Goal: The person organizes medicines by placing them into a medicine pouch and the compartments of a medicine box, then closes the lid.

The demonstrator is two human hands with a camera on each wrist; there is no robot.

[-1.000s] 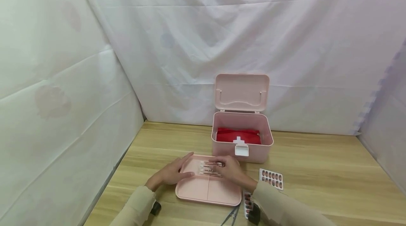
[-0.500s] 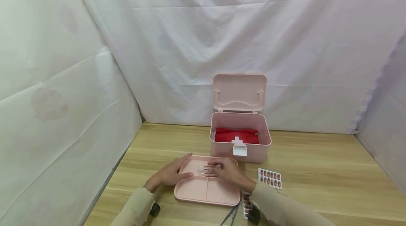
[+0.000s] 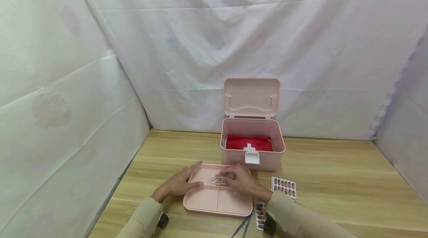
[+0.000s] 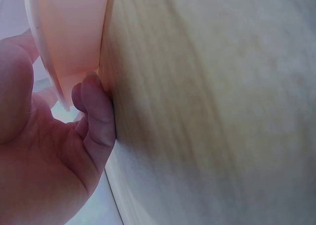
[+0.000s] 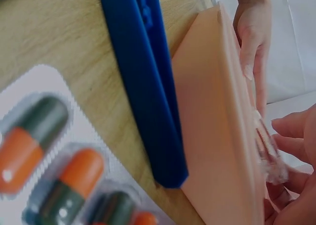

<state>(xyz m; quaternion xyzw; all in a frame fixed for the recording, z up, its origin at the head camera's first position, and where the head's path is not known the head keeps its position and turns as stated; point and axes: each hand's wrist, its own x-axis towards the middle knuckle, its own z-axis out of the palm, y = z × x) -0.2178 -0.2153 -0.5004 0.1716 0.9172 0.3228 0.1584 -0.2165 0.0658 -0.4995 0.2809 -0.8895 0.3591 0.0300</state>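
Left hand (image 3: 178, 183) gripping pink tray (image 3: 201, 199), fingers (image 4: 97, 111) curled below its rim only in left wrist view, right hand (image 3: 243, 181) pinching clear pack (image 3: 217, 179)

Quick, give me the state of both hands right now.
Left hand: holding the pink tray by its left edge.
Right hand: holding a small clear packet in its fingers.

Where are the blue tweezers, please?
In the head view, the blue tweezers lie low, right of centre, between the pink tray and a capsule blister pack.
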